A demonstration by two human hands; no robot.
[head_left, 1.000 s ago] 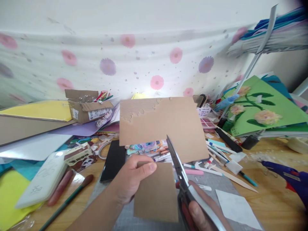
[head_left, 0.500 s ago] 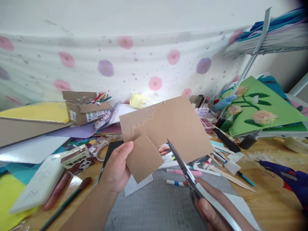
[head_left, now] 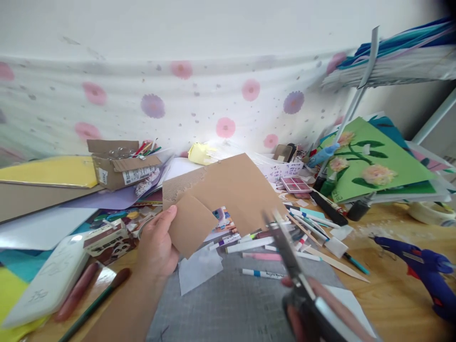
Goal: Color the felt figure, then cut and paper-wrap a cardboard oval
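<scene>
Cardboard square [head_left: 192,225] sits clamped in my left hand [head_left: 156,244], my thumb laid on its near face at the left edge and the other fingers mostly hidden behind it. I hold it tilted, one corner pointing down. Just beyond those fingers, a large cardboard sheet [head_left: 242,190] leans at an angle, its ribbed patch on the side nearest my thumb; the square overlaps its lower left part. Whether my hidden fingertips touch the sheet as well, I cannot tell.

My right hand [head_left: 331,304] is wrapped around the handles of the scissors [head_left: 290,251], fingers curled about the dark grip. The blades point up and away from my knuckles, blurred, their tips seeming slightly parted. They cross in front of the sheet's right side as I see it; I cannot tell if they touch it.

Right below my left fingers, a scrap of white paper [head_left: 199,270] lies on the grey mat [head_left: 213,313] that spreads between my hands. A pink pen [head_left: 261,256] and, closer to me, a blue-banded marker [head_left: 261,274] lie left of the blades. Outward from my left hand stands a panda-printed carton [head_left: 112,240], with a dark-handled brush [head_left: 89,311] nearer me. Past my right fingers lies a pointed wooden strip [head_left: 342,264], and farther right a blue glue gun [head_left: 416,261].
</scene>
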